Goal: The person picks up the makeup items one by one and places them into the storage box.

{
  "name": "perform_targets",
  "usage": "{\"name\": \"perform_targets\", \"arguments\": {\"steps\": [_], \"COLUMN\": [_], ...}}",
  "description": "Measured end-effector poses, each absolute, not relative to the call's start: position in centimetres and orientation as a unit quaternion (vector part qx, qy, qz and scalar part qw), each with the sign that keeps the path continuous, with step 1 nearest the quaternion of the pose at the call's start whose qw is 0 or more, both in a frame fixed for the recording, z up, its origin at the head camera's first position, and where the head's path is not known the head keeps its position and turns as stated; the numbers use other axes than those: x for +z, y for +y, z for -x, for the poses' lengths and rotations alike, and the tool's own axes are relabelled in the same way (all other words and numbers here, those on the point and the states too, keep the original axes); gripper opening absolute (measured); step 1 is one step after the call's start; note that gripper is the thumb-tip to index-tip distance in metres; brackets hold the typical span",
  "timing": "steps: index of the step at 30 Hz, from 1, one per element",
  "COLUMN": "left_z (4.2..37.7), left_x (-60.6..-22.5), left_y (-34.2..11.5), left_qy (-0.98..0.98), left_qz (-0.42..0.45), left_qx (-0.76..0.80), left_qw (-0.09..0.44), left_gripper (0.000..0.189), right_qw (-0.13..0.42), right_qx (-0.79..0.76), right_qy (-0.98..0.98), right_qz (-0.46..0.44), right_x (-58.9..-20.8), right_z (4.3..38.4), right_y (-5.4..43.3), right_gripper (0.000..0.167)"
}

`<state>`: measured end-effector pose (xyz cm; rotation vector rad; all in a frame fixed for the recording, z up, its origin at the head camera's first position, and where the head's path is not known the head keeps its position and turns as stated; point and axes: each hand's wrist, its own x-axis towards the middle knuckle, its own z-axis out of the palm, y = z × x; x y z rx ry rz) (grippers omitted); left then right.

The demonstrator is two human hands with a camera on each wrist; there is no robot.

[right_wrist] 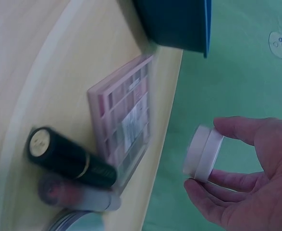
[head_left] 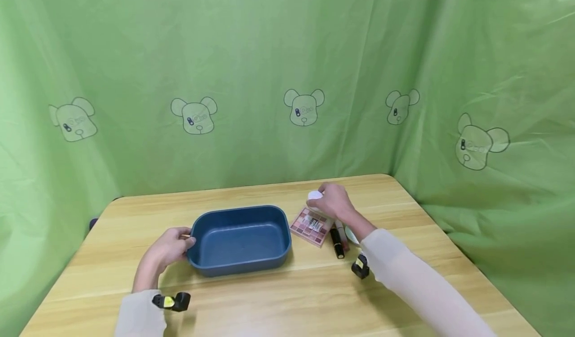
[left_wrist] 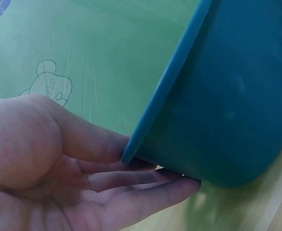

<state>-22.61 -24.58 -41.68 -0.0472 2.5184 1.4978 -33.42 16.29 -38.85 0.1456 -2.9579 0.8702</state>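
A dark blue rectangular basin (head_left: 242,243) stands on the wooden table. My left hand (head_left: 169,246) grips its left end, thumb on the rim and fingers against the outer wall below, as the left wrist view shows. In my right hand (head_left: 336,201), a small round white jar (right_wrist: 202,153) is pinched between thumb and fingers, raised over the far edge of a pink eyeshadow palette (head_left: 309,227). Nearer me lie a black lipstick tube (head_left: 337,243) with a gold band, a clear-and-pink lip gloss tube (right_wrist: 78,192) and a round, pale-topped item (right_wrist: 85,222), partly hidden in the head view.
The wooden table (head_left: 251,304) has rounded far corners. Green curtains (head_left: 251,52) printed with bear heads hang behind it and at both sides. Each wrist carries a black camera mount (head_left: 172,302). The palette lies just right of the basin.
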Motion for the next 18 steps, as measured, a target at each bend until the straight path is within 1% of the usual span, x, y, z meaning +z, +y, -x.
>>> {"name": "perform_targets", "arguments": {"steps": [12, 18], "left_z": [22.6, 22.7], "left_x": [-41.5, -41.5], "left_y": [-24.6, -24.6], "left_qy": [0.857, 0.857], "left_qz": [0.019, 0.018], "left_qx": [0.503, 0.502], "left_qw": [0.11, 0.113], "left_gripper": [0.044, 0.045], "right_qw": [0.025, 0.014], "right_qx": [0.272, 0.303], "right_qy": [-0.959, -0.948], "right_qz": [-0.079, -0.099], "right_x": [-37.0, -36.1], "right_z": [32.2, 31.6], "right_y": [13.0, 11.4], "right_gripper": [0.062, 0.057]}}
